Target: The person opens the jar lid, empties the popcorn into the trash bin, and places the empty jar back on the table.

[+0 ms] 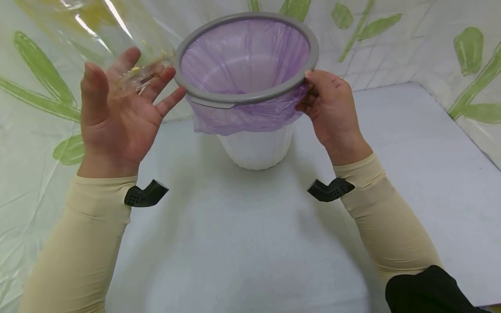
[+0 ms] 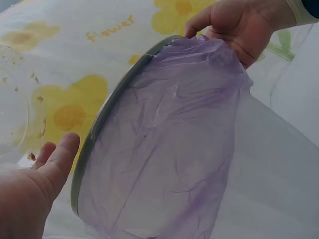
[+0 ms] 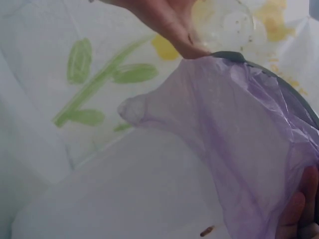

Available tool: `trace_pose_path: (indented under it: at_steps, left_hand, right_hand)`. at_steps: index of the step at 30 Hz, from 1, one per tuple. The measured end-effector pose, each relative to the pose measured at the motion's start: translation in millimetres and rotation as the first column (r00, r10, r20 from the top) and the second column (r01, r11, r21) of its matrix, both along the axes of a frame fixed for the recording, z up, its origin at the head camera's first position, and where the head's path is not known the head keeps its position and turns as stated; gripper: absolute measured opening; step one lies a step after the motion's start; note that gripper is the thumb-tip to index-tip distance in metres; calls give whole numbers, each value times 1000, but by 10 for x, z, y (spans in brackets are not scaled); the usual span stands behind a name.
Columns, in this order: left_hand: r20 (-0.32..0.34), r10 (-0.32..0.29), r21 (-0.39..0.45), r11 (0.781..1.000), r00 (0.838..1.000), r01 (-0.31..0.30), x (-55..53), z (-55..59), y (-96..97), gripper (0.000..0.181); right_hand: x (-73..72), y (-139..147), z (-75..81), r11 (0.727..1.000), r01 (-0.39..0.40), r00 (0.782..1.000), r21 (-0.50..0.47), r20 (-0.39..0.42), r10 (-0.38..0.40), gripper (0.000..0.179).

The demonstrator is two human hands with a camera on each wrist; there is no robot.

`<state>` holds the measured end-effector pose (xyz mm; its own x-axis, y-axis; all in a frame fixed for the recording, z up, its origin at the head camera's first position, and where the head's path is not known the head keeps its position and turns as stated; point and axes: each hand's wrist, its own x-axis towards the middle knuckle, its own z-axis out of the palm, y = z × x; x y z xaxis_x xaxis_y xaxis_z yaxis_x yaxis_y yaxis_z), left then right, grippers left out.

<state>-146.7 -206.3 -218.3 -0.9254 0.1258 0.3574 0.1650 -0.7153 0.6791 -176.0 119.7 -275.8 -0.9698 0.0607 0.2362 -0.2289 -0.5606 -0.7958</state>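
Observation:
A white trash bin point(image 1: 258, 150) stands upright on the table, lined with a purple plastic bag point(image 1: 246, 119) that folds out over its grey rim point(image 1: 270, 96). At the rim's right side my right hand point(image 1: 332, 108) pinches rim and bag between thumb and fingers. My left hand point(image 1: 123, 113) is palm up beside the rim's left side, fingers spread and fairly straight. Against those fingers lies a clear plastic container point(image 1: 98, 30), tilted, with yellowish crumbs inside; the left wrist view shows brown bits along the container's edge point(image 2: 37, 99). The bag's inside bottom is hidden.
The bin stands on a white-covered table point(image 1: 250, 243). Behind it hangs a pale sheet point(image 1: 422, 48) printed with green leaves and yellow flowers. A small brown bit point(image 3: 207, 231) shows low in the right wrist view.

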Motion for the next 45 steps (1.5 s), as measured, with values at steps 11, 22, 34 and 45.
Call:
trace_pose_path:
  at_steps: [11, 22, 34, 45]
  left_hand:
    - [-30, 2, -50, 999, 1000, -4, 69, -121, 32, 74]
    - [-101, -82, -119, 990, 992, 70, 204, -396, -133, 68]
    - [-238, -94, -282, 959, 967, 24, 475, -637, -110, 95]
    - [-307, -137, -555, 830, 942, -60, 621, -881, -29, 95]
  right_hand:
    - [-8, 36, 10, 1000, -9, 1000, -27, 2, 9, 24]
    - [-17, 27, 26, 1000, -6, 1000, 3, 4, 6, 25]
    - [2, 60, 32, 1000, -9, 1000, -14, 4, 9, 24]
    - [-5, 77, 53, 1000, 0, 1000, -6, 1, 0, 24]
